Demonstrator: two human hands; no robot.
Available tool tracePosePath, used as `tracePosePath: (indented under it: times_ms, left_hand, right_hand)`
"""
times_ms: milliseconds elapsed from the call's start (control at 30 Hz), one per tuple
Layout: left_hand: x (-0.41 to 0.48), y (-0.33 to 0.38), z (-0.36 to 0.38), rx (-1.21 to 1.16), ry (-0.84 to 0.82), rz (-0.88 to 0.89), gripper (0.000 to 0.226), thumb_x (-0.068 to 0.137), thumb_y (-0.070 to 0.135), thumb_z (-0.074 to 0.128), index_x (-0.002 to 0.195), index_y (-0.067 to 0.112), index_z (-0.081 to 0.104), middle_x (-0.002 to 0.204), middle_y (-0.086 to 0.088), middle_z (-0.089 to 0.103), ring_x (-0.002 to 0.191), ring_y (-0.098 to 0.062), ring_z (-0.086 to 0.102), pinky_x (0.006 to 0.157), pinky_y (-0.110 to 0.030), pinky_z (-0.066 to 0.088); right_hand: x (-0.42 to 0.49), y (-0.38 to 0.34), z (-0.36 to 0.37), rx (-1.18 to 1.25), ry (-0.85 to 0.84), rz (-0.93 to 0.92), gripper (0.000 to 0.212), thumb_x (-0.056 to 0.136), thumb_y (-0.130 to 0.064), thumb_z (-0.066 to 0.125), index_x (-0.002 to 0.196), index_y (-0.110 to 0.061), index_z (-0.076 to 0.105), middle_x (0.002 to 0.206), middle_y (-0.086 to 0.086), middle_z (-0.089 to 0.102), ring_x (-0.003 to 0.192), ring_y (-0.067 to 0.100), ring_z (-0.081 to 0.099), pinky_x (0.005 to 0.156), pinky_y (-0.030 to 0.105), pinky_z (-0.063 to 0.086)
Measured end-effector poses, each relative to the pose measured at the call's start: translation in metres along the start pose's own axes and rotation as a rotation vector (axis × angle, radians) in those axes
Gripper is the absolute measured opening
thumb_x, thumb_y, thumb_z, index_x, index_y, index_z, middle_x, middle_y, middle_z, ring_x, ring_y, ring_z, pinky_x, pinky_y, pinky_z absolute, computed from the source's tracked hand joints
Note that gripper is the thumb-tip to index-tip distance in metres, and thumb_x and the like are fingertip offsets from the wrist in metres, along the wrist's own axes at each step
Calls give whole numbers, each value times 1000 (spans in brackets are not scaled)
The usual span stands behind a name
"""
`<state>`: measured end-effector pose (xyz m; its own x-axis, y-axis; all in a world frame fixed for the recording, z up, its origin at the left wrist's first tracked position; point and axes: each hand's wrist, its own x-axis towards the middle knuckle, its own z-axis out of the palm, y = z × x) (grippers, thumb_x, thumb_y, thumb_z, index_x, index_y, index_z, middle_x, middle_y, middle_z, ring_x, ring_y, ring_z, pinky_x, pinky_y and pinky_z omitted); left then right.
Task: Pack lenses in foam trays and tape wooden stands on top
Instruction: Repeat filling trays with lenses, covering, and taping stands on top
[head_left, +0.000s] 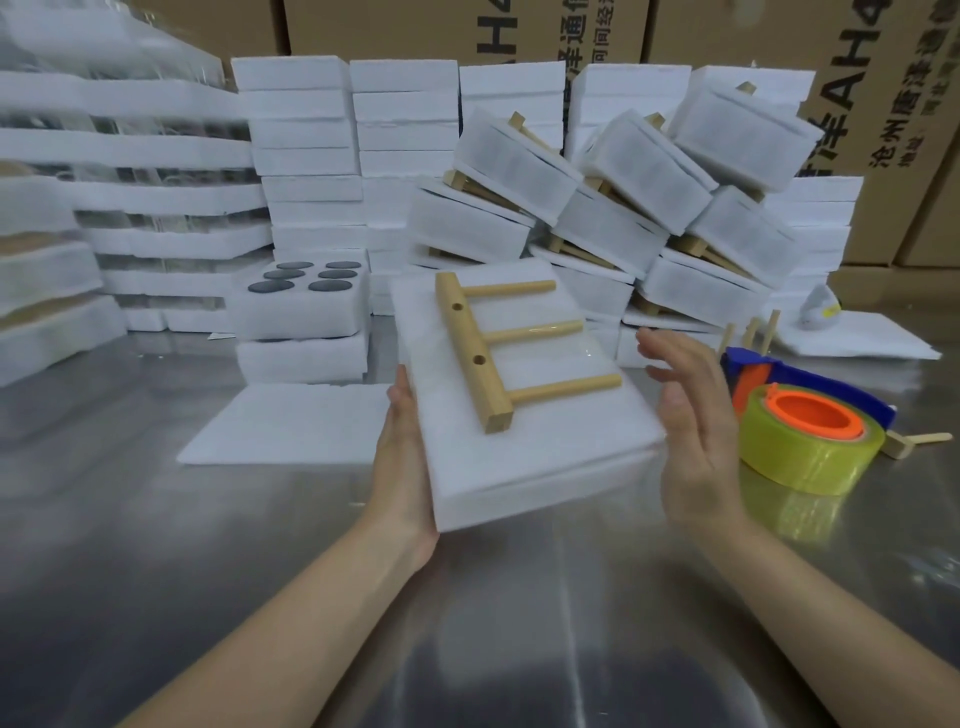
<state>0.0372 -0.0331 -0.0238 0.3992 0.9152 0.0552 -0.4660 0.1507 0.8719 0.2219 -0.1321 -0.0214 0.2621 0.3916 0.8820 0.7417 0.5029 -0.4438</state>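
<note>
Foam tray (524, 467) is over the middle of the table (156, 571), tilted with its far end higher. I cannot tell whether the near edge rests on the metal. A wooden stand (485, 358) lies flat on top of it, with the bar along the tray's left side and three pegs pointing right. There is a glossy patch by the middle peg (maybe clear tape, too faint to call).

Left hand (405, 457) holds the tray by its left edge. The thumb runs up along that edge and the fingers are hidden beneath. Right hand (691, 431) is spread flat with straight fingers, palm facing the tray's right edge and just beside it. It is slightly blurred, so contact is unclear. It grips nothing.

Toward the right edge of the table:
- A yellow tape roll (810, 457) with an orange core lies flat.
- A blue dispenser (821, 387) sits just behind the roll.
- A spare stand (914, 444) lies just to the right of the roll.

Toward the far edge of the table:
- Left of middle, an open lens tray (301, 317) sits on top of another foam block, with dark lenses (283, 274) in its round pockets.
- In front of that, a flat foam sheet (291, 423) lies on the table.
- To the right, there is a leaning pile of packed trays (613, 208) with stands on them.
- Along the far-left corner, there are neat foam stacks (306, 130).
- Cardboard boxes (857, 104) stand behind everything.
</note>
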Motion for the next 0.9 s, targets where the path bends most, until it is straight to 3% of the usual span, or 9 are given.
tracePosePath:
  times_ms: [67, 133, 300, 400, 500, 700, 767, 833, 900]
  left_hand:
    - [1, -1, 2, 42, -8, 19, 47, 100, 56, 30, 136, 34, 50, 129, 8, 63, 117, -14, 60, 103, -41, 45]
    - [3, 1, 1, 49, 12, 41, 47, 100, 54, 29, 137, 32, 49, 128, 6, 64, 117, -16, 61, 105, -44, 44]
    - [8, 3, -7, 26, 122, 31, 48, 101, 55, 28, 132, 31, 56, 119, 8, 69, 109, -14, 65, 95, -35, 50]
    - [9, 2, -7, 16, 84, 22, 47, 99, 56, 30, 130, 34, 57, 117, 11, 70, 108, -12, 65, 86, -31, 52]
    - [16, 2, -11, 64, 4, 100, 39, 102, 47, 33, 136, 36, 49, 126, 12, 64, 114, -9, 62, 94, -32, 52]
    - [34, 4, -25, 491, 18, 200, 34, 104, 23, 37, 132, 17, 56, 100, -8, 72, 81, -15, 71, 67, -19, 56]
    - [35, 1, -31, 604, 9, 262, 32, 104, 18, 36, 126, 12, 58, 93, -7, 72, 79, -12, 71, 73, -20, 57]
    - [33, -3, -33, 709, -24, 315, 27, 103, 16, 39, 116, 14, 62, 93, -1, 72, 85, -10, 71, 86, -30, 56]
    - [31, -7, -32, 821, -52, 381, 23, 101, 14, 43, 107, 18, 65, 92, 2, 73, 89, -13, 71, 92, -38, 54]
  right_hand:
    - [-2, -1, 0, -88, -87, -144, 43, 98, -40, 40, 126, -10, 53, 129, 6, 50, 124, 18, 46, 104, 37, 39]
    - [-2, -3, 4, -277, -266, -347, 52, 91, -52, 52, 126, -14, 56, 131, 11, 50, 124, 22, 46, 105, 35, 35]
    - [3, -1, 13, -620, -418, -534, 79, 70, -49, 80, 135, -14, 51, 140, 9, 50, 132, 27, 43, 111, 57, 30]
    - [-2, -4, 20, -583, -454, -351, 92, 63, -33, 86, 139, -21, 36, 146, 1, 35, 135, 23, 34, 108, 58, 33]
    - [-7, -6, 19, -502, -400, -221, 90, 60, -18, 85, 137, -21, 37, 144, 0, 32, 130, 21, 33, 98, 40, 43]
    - [-6, 3, 12, -555, -358, -302, 81, 59, -16, 79, 132, -15, 44, 134, 0, 41, 124, 23, 42, 97, 43, 41]
    - [-2, 17, 6, -578, -386, -285, 75, 63, -13, 75, 132, -13, 46, 136, 1, 42, 127, 25, 42, 103, 47, 39]
    - [2, 34, -2, -643, -316, -88, 72, 66, 3, 71, 134, -9, 50, 141, 7, 44, 134, 28, 38, 112, 50, 30]
    - [5, 45, -12, -598, -162, 257, 73, 69, 20, 54, 137, -6, 47, 147, 14, 38, 140, 29, 29, 117, 28, 17]
